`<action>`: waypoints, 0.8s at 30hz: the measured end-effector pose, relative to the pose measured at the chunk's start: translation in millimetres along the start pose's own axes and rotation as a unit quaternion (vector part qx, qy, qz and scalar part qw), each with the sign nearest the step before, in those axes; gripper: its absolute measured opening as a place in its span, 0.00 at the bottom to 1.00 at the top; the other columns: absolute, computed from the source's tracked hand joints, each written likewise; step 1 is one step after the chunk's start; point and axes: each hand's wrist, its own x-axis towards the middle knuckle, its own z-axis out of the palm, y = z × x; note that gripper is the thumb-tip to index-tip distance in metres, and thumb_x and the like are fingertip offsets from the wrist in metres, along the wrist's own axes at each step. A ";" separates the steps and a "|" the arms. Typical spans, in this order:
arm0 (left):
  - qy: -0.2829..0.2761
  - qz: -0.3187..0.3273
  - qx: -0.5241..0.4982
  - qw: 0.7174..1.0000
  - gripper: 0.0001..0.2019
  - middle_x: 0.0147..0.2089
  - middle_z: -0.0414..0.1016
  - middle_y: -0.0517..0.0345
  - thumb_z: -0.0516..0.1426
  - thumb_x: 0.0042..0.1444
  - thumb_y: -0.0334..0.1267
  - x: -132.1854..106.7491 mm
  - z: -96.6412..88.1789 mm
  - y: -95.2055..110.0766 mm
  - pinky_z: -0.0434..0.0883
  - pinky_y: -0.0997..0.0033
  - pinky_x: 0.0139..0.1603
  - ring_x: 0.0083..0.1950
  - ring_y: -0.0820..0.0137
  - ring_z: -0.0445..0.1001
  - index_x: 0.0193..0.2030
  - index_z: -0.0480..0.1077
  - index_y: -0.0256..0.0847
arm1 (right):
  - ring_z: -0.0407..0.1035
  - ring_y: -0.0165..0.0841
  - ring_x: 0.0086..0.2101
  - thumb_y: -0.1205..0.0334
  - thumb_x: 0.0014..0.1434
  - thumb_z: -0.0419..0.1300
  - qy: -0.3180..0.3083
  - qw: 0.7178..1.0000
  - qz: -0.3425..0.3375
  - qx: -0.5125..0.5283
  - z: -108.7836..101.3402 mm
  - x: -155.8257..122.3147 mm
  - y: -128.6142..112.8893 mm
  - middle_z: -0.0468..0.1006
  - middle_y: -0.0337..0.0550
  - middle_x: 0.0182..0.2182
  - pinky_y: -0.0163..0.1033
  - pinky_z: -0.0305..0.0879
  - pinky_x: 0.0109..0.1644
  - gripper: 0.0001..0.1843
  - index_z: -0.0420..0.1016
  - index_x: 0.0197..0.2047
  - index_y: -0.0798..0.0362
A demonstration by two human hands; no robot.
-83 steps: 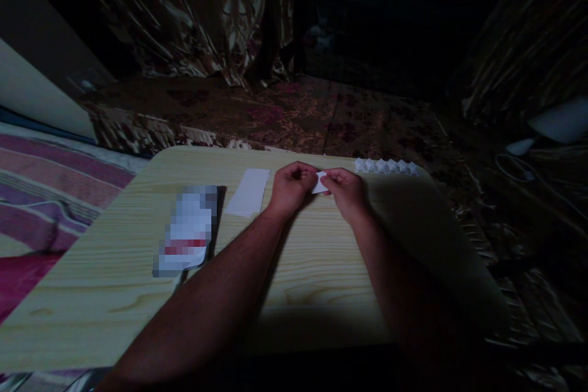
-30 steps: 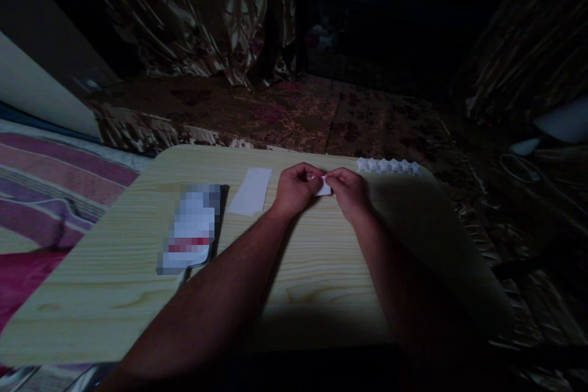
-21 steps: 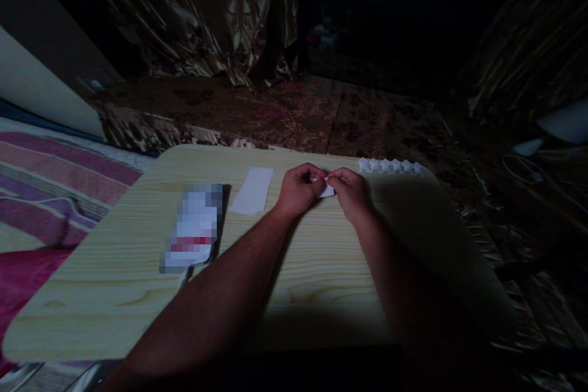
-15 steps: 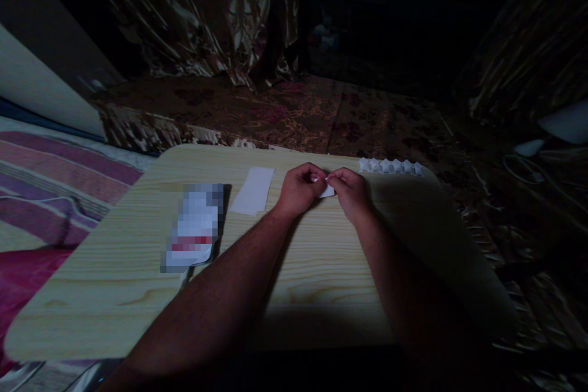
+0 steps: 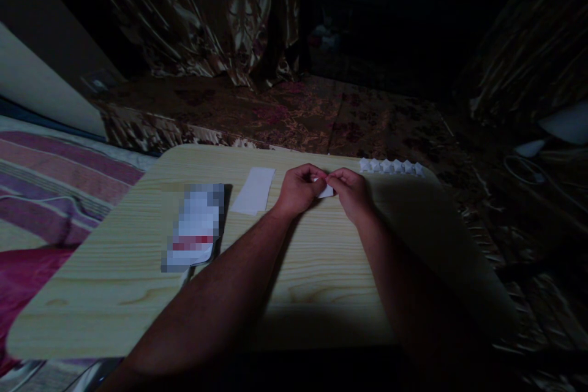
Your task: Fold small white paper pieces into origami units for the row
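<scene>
My left hand [image 5: 296, 191] and my right hand [image 5: 351, 193] meet over the far middle of a light wooden table [image 5: 294, 269]. Both pinch a small folded piece of white paper [image 5: 325, 191], mostly hidden between the fingertips. A white paper strip [image 5: 253, 190] lies flat just left of my left hand. A row of several small white folded paper shapes [image 5: 390, 166] lines the far right edge of the table.
A blurred white and red packet [image 5: 195, 226] lies on the table's left part. A striped pink cloth [image 5: 50, 190] is to the left. Dark patterned fabric [image 5: 285, 110] and curtains lie beyond. White objects and a cable [image 5: 528, 159] sit on the right.
The paper piece showed more between my fingers 2.8 s ago; now the fingertips are closer together and cover most of it. The hands stay in place.
</scene>
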 end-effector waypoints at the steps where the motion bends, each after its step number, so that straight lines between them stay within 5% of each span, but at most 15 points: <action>1: 0.001 -0.001 0.000 1.000 0.07 0.26 0.74 0.59 0.63 0.42 0.34 0.1 0.0 -0.3 0.65 0.77 0.26 0.25 0.76 0.69 0.30 0.74 0.35 | 0.63 0.28 0.23 0.57 0.48 0.62 -0.005 1.000 -0.003 0.001 -0.1 0.1 0.5 0.72 0.36 0.21 0.34 0.57 0.27 0.09 0.73 0.29 0.54; 10: -0.001 -0.034 -0.013 0.999 0.13 0.27 0.73 0.61 0.64 0.42 0.36 -1.4 1.3 3.4 0.63 0.77 0.25 0.24 0.77 0.67 0.36 0.72 0.36 | 0.63 0.28 0.23 0.58 0.49 0.61 0.030 0.999 -0.024 -0.010 0.2 -0.3 -3.7 0.71 0.35 0.21 0.34 0.56 0.27 0.08 0.72 0.28 0.54; 24: 0.030 -0.055 0.006 0.998 0.12 0.23 0.71 0.61 0.65 0.42 0.42 0.0 0.1 3.7 0.60 0.76 0.24 0.23 0.77 0.64 0.27 0.69 0.36 | 0.63 0.28 0.25 0.56 0.52 0.61 0.055 0.996 -0.067 -0.006 -1.7 0.7 -1.3 0.70 0.35 0.23 0.34 0.58 0.29 0.09 0.71 0.30 0.53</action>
